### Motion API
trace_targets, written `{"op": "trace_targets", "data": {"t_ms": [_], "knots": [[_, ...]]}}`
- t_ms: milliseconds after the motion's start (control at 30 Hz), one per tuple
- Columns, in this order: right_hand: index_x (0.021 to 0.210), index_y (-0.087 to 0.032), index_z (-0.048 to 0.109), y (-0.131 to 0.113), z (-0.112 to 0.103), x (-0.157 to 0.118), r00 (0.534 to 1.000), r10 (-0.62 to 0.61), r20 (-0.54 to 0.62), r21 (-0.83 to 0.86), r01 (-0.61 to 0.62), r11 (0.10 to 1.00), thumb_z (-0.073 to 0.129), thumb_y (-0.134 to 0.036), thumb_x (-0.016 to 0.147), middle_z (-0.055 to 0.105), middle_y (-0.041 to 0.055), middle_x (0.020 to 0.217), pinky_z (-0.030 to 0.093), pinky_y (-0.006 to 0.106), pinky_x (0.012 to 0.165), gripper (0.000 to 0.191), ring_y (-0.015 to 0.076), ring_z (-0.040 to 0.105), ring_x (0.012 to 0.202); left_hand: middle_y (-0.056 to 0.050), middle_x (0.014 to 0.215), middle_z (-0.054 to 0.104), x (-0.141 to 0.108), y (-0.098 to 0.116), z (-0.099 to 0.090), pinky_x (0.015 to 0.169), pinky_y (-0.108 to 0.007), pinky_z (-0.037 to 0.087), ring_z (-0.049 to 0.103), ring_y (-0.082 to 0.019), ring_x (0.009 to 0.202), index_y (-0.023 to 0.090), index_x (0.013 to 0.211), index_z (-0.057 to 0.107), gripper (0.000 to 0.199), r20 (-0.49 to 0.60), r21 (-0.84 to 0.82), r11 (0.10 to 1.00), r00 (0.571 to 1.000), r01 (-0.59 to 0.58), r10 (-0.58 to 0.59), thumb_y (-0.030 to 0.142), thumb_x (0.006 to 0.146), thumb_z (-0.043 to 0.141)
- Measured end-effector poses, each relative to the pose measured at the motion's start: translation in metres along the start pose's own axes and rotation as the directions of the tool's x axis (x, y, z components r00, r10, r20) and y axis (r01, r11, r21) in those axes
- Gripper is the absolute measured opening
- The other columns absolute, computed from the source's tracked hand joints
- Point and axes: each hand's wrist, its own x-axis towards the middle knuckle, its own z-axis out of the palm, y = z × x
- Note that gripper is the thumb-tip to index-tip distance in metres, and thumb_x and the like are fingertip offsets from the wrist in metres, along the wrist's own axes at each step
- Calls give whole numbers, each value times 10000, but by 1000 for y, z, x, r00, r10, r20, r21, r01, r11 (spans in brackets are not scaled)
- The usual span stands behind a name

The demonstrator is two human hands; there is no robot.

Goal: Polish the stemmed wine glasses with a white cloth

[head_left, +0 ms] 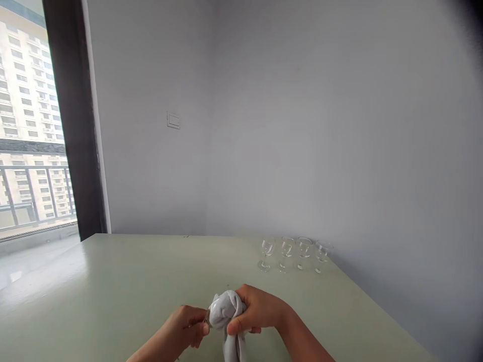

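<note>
The person's left hand (188,326) pinches a small clear glass piece (207,317) between thumb and fingers. The right hand (260,309) grips a white cloth (225,310), which is bunched up right beside the left hand's fingertips. Both hands are just above the near part of the pale green table (128,291), and the tail of the cloth hangs down toward the bottom of the view. The clear piece is probably part of a glass, but the cloth and fingers hide most of it (so it is hard to tell if the cloth is wrapped around it or pushed inside).

The biggest worry is a crack. Glass looks thin here, and if the right hand twists hard while the left hand holds tight, the piece could snap, and a sharp bit could cut the fingers. The left hand has only a small pinch, so the glass could also slip out, drop on the hard table and break. The loose tail of cloth might snag and tug it too.

Four stemmed glasses (287,248) stand upright in a row at the back right, close to the wall (339,125). They are well apart from the hands, but near each other, so a bump to one could knock over the next.
</note>
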Motion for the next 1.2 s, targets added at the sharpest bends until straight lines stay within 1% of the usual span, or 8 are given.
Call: {"op": "trace_targets", "data": {"t_ms": [167, 300, 533, 733, 867, 967, 1067, 1200], "knots": [[725, -134, 593, 23, 11, 30, 975, 57, -216, 438, 44, 898, 697, -350, 656, 401, -105, 452, 146, 152, 322, 249, -4, 235, 325, -17, 874, 662, 2, -2, 0, 902, -417, 308, 557, -204, 884, 250, 1123, 559, 275, -457, 606, 794, 840, 51, 294, 245, 866, 460], [766, -147, 578, 23, 23, 33, 988, 26, -152, 459, 47, 887, 698, -395, 654, 403, -98, 490, 175, 157, 335, 297, -1, 241, 336, 17, 703, 637, -2, -10, -16, 769, -328, 345, 546, -162, 703, 245, 1079, 571, 236, -429, 678, 735, 815, 6, 389, 257, 859, 487], [694, -186, 556, -1, -2, 0, 987, 68, 147, -308, -20, 951, 699, -310, 647, 475, -76, 509, 332, 175, 435, 196, 64, 411, 439, 48, 534, 373, -7, 9, -13, 518, -242, 230, 330, -99, 533, 184, 576, 505, 385, -53, -66, 997, 998, -36, 33, 481, 818, 477], [674, -206, 596, -37, 7, -28, 995, -85, 50, -729, 95, 678, 641, -144, 640, 503, -76, 602, 298, 164, 479, 84, 72, 452, 530, 43, 399, 404, -15, 27, -4, 442, -235, 217, 282, -65, 379, 127, 687, 650, 472, 208, -649, 756, 976, 87, 66, 571, 758, 509], [665, -212, 606, -58, 4, -48, 978, -177, -108, -723, 45, 689, 507, -85, 685, 593, -62, 641, 345, 175, 543, 162, 89, 519, 574, 51, 355, 382, -12, 16, 4, 391, -229, 163, 274, -54, 315, 91, 769, 684, 485, 198, -833, 538, 977, 127, 75, 547, 762, 523], [774, -234, 622, -55, -12, -47, 877, -256, -406, -712, -129, 690, 445, -130, 756, 627, -42, 696, 373, 203, 558, 206, 113, 547, 582, 64, 399, 367, -4, 8, 7, 407, -206, 223, 330, -52, 354, 103, 815, 669, 401, 56, -944, 325, 998, 58, -16, 479, 790, 532], [874, -215, 594, -40, -20, -29, 646, -393, -654, -657, -228, 719, 462, -255, 813, 609, -10, 704, 408, 226, 565, 151, 141, 560, 606, 66, 501, 376, 5, 8, 6, 570, -215, 380, 409, -65, 479, 149, 844, 642, 334, -92, -990, 126, 978, -69, -188, 456, 818, 512], [916, -158, 574, -15, 9, 2, 423, -691, -586, -793, -126, 595, 418, -403, 866, 558, 42, 739, 425, 233, 525, 295, 143, 540, 571, 62, 542, 405, 11, 13, 14, 663, -266, 421, 457, -89, 541, 190, 733, 591, 298, -112, -993, 1, 926, -120, -360, 480, 788, 551]]}}
